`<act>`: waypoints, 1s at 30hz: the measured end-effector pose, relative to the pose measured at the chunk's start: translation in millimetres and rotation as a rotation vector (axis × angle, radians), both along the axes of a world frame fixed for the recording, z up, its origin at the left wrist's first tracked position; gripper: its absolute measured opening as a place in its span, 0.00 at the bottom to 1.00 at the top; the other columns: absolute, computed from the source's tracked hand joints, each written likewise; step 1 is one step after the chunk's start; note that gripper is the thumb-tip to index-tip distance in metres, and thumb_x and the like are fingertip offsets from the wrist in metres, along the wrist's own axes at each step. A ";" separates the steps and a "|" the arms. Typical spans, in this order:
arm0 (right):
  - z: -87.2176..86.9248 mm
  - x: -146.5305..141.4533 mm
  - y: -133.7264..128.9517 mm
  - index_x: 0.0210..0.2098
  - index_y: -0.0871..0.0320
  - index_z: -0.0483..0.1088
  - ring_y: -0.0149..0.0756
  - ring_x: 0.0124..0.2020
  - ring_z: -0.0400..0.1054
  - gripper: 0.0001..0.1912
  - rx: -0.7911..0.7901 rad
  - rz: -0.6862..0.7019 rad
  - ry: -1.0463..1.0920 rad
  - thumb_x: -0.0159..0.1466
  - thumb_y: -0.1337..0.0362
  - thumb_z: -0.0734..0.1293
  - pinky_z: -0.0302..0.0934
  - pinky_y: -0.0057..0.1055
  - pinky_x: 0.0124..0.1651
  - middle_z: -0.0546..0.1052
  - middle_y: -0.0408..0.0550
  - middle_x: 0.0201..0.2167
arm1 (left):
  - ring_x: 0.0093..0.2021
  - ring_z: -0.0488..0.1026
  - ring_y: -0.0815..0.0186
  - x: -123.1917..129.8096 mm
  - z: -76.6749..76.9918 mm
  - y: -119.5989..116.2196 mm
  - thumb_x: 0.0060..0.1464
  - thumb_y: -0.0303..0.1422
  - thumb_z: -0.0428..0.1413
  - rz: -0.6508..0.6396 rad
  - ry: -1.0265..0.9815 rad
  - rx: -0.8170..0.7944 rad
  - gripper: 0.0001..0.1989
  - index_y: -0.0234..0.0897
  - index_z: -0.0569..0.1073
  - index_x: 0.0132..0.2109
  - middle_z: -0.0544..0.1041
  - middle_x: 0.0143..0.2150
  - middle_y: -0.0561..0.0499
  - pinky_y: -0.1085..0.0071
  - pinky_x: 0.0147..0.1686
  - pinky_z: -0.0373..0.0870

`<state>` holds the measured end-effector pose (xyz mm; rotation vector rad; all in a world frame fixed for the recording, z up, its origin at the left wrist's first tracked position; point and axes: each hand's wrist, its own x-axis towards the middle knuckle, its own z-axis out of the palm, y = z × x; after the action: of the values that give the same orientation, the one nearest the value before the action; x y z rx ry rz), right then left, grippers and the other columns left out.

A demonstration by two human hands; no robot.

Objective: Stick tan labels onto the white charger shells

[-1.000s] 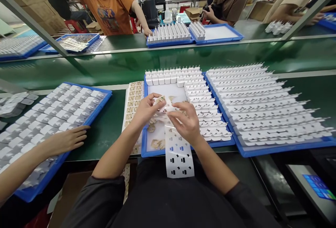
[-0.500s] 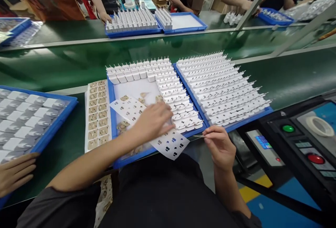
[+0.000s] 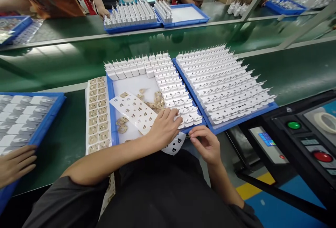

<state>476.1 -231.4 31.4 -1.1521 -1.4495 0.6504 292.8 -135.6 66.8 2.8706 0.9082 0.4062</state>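
My left hand (image 3: 166,129) rests over the lower part of a white sheet (image 3: 133,111) with small dark marks, its fingers bent at the front row of white plug housings (image 3: 183,111); what is under the fingertips is hidden. My right hand (image 3: 206,143) pinches a thin, pointed tool (image 3: 188,137) at the front edge of the blue tray (image 3: 112,116). The sheet lies slanted across this tray, its lower end hanging over the front edge. Loose tan pieces (image 3: 156,102) lie in the tray beside the sheet.
Right of it, a second blue tray (image 3: 220,129) holds rows of plug housings. Tan stickers on a sheet (image 3: 97,116) lie to the left. Another person's hand (image 3: 18,165) is by a tray (image 3: 49,123) at far left. A machine with buttons (image 3: 294,125) stands right.
My left hand has moved right and down the sheet, nearer my right hand, uncovering more tan pieces. My right hand has shifted left with the tool.
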 end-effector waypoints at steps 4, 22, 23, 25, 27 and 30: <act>-6.0 -3.2 -2.6 0.38 0.53 0.75 0.41 0.40 0.72 0.06 -0.002 -0.009 0.071 0.62 0.70 0.69 0.71 0.41 0.43 0.73 0.49 0.38 | 0.50 0.65 0.51 -6.9 9.9 3.5 0.55 0.31 0.59 -0.015 -0.146 -0.154 0.10 0.37 0.72 0.45 0.67 0.52 0.40 0.55 0.48 0.67; 43.6 -85.4 37.4 0.35 0.54 0.73 0.35 0.33 0.71 0.01 -0.083 0.449 0.353 0.64 0.64 0.69 0.68 0.35 0.38 0.76 0.45 0.30 | 0.55 0.73 0.53 -91.1 -6.0 -46.3 0.52 0.41 0.64 0.346 -1.208 -1.204 0.18 0.42 0.75 0.49 0.76 0.53 0.45 0.58 0.52 0.73; 43.8 -87.7 39.2 0.35 0.54 0.73 0.35 0.32 0.71 0.02 -0.104 0.446 0.365 0.64 0.64 0.70 0.67 0.34 0.37 0.76 0.45 0.30 | 0.59 0.70 0.52 -93.1 -7.6 -47.4 0.53 0.39 0.63 0.338 -1.180 -1.133 0.18 0.42 0.76 0.51 0.74 0.57 0.44 0.58 0.55 0.71; 42.8 -91.4 41.2 0.34 0.54 0.74 0.34 0.32 0.70 0.02 -0.151 0.457 0.381 0.64 0.63 0.70 0.66 0.32 0.36 0.76 0.44 0.29 | 0.63 0.67 0.52 -97.1 -9.8 -48.8 0.56 0.36 0.62 0.314 -1.109 -0.994 0.20 0.45 0.74 0.56 0.71 0.62 0.45 0.58 0.59 0.68; 40.7 -93.7 41.4 0.34 0.54 0.74 0.33 0.31 0.70 0.03 -0.204 0.485 0.386 0.63 0.63 0.70 0.66 0.31 0.36 0.75 0.43 0.29 | 0.62 0.68 0.54 -99.7 -12.2 -49.9 0.58 0.35 0.61 0.324 -1.035 -0.873 0.24 0.48 0.70 0.61 0.72 0.61 0.45 0.58 0.59 0.69; 38.2 -93.4 40.9 0.35 0.55 0.75 0.33 0.33 0.71 0.02 -0.260 0.509 0.368 0.63 0.63 0.70 0.67 0.31 0.38 0.76 0.44 0.30 | 0.59 0.71 0.54 -101.1 -17.0 -50.5 0.56 0.35 0.63 0.398 -0.948 -0.679 0.25 0.48 0.71 0.61 0.75 0.59 0.45 0.59 0.55 0.72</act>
<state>382.7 -190.5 69.6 -0.7923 -1.3646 1.3635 191.8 -186.1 49.8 1.5785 1.0856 1.0951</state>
